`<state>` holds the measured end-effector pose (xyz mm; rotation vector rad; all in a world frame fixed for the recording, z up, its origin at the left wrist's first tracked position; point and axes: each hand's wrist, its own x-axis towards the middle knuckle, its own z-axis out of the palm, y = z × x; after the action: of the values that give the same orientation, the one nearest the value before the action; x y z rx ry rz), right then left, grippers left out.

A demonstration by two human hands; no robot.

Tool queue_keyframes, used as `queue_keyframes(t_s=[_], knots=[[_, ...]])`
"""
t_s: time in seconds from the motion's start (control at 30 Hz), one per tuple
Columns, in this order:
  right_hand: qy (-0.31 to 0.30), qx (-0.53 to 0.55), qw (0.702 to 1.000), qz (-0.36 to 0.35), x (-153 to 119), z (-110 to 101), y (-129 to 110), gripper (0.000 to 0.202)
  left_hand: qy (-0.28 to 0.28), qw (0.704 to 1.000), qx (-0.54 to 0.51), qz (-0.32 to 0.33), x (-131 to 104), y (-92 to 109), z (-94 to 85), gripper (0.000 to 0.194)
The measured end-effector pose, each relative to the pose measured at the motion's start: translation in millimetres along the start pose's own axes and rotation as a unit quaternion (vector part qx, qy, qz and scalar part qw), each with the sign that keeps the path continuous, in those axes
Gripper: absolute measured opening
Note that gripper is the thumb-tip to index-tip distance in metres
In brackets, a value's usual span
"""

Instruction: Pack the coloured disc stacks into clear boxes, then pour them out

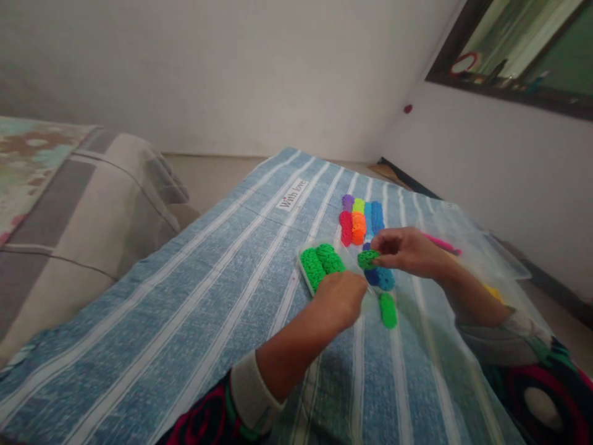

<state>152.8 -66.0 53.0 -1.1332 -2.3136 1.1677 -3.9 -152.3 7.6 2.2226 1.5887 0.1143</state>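
Observation:
My left hand [340,298] is closed over the near right end of a small white tray [303,275]; its fingertips are hidden. Two bumpy bright green strips [313,267] of what looks like modelling clay lie side by side in that tray. Between the thumb and fingers of my right hand [407,252] is a short bumpy green clay piece [367,259]. It is held just above dark and light blue strips [384,279]. A smooth-looking green strip [388,310] lies on the cloth, near my left hand. Something clear, perhaps plastic, shows between the hands.
Beyond my hands sit purple, yellow-green, red, orange and blue clay strips [358,228]. A pink stick-like tool [442,243] and clear plastic containers [500,253] are at the right. The striped blue cloth [194,290] covers the surface. A draped bed [115,185] stands left.

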Motion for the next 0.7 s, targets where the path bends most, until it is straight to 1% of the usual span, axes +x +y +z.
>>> queue_keyframes(t_s=[0.13,0.27,0.33,0.43,0.53,0.6,0.7], knots=[[0.023,-0.013,1.0,-0.011,-23,-4,-1,0.015,-0.027,0.999,0.045,0.004,5,-3,-6.8,0.025],[0.021,-0.028,0.999,-0.038,-42,0,-6,0.011,-0.067,0.995,0.067,0.022,5,-11,-24.1,0.022],[0.012,-0.037,0.998,-0.056,-46,5,-9,0.009,-0.063,0.995,0.068,0.027,3,-19,-33.2,0.021],[-0.005,-0.058,0.995,-0.083,-46,15,-13,0.007,-0.035,0.995,0.087,0.04,-4,-33,-41.2,0.021],[-0.025,-0.089,0.991,-0.1,-38,26,-17,0.011,-0.001,0.989,0.137,0.062,-13,-41,-41.6,0.018],[-0.033,-0.106,0.988,-0.111,-34,31,-21,0.013,-0.006,0.984,0.168,0.062,-19,-40,-40.2,0.017],[-0.022,-0.118,0.985,-0.125,-31,33,-22,0.014,-0.05,0.978,0.194,0.065,-23,-31,-38.1,0.018]])
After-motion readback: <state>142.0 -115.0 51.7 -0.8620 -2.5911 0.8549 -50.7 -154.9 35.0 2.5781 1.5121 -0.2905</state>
